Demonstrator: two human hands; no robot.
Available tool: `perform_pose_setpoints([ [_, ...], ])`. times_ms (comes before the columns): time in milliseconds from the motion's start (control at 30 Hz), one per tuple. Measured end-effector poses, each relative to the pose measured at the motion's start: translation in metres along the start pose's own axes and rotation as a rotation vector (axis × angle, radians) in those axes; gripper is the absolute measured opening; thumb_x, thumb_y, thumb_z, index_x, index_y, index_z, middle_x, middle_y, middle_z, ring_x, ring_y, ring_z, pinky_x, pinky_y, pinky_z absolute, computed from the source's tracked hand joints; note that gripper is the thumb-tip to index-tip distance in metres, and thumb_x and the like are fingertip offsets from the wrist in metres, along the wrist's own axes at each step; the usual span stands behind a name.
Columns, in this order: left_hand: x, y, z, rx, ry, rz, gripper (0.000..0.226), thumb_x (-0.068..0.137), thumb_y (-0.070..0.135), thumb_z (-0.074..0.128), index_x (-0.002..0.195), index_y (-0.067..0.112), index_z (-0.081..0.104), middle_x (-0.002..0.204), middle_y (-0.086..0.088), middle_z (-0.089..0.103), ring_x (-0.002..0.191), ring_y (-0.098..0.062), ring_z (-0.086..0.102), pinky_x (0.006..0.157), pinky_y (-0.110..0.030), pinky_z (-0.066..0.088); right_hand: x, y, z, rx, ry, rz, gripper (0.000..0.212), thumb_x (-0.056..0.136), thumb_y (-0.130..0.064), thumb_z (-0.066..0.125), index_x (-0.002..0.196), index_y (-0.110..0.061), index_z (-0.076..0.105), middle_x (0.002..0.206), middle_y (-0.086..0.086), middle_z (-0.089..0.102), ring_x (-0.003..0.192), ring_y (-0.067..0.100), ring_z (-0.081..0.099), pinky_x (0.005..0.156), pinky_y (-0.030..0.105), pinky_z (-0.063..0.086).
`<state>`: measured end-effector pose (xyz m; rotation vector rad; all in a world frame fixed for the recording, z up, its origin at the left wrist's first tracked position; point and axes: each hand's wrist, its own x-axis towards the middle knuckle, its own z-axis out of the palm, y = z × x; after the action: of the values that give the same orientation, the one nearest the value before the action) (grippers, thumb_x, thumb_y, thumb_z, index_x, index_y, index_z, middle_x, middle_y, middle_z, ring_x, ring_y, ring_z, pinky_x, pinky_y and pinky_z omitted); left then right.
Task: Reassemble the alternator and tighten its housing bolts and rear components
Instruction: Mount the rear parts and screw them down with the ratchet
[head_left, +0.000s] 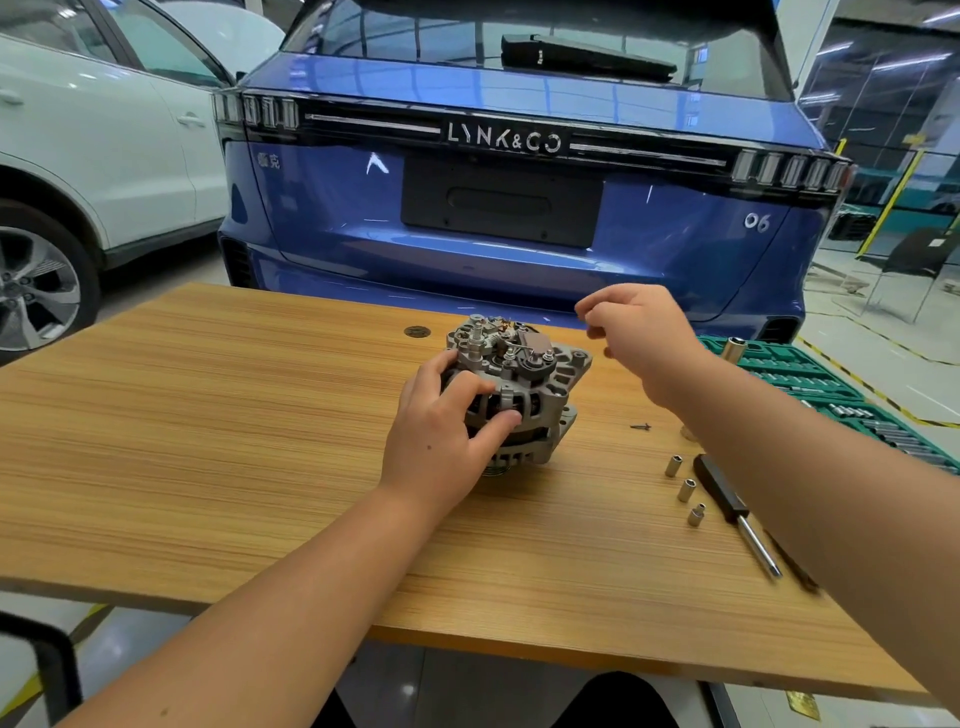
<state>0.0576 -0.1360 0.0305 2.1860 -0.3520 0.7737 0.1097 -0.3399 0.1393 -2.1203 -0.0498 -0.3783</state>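
Alternator (519, 384) on table (208, 441): our left hand (441, 431) grips it; right hand (639, 338) curled above, contents unclear.

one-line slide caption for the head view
Left hand grips the alternator on the wooden table; right hand hovers above it, sockets and driver alongside.
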Motion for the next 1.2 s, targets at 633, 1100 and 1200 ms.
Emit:
perform_pose_setpoints([
  [633,-0.005,-0.003,0.018,-0.049,0.119,0.02,0.034,0.083,0.055,0.058,0.109,0.035,0.05,0.141,-0.013,0.047,0.136,-0.033,0.042,0.09,-0.036,0.038,0.037,0.129,-0.008,-1.077,-0.434,0.316,0.033,0.102,-0.013,0.049,0.133,-0.009,0.059,0.12,0.012,0.064,0.102,0.028,0.064,0.092,0.039,0.057],
  [1100,-0.007,-0.001,0.016,-0.004,0.1,-0.013,0.034,0.084,0.035,0.08,0.11,0.017,0.066,0.139,-0.013,0.048,0.137,-0.034,0.04,0.092,-0.037,0.035,0.027,0.114,-0.011,-0.678,-0.269,0.124,0.027,0.101,-0.016,0.055,0.125,-0.017,0.068,0.106,-0.001,0.065,0.092,0.014,0.061,0.072,0.024,0.05],
  [1200,-0.007,0.004,0.017,0.039,0.093,-0.029,0.034,0.083,0.04,0.079,0.109,0.021,0.068,0.137,-0.013,0.048,0.132,-0.034,0.042,0.087,-0.036,0.038,0.017,0.093,-0.017,-0.321,-0.192,0.143,0.02,0.098,-0.013,0.062,0.114,-0.019,0.071,0.1,-0.001,0.069,0.092,0.015,0.066,0.076,0.028,0.058],
])
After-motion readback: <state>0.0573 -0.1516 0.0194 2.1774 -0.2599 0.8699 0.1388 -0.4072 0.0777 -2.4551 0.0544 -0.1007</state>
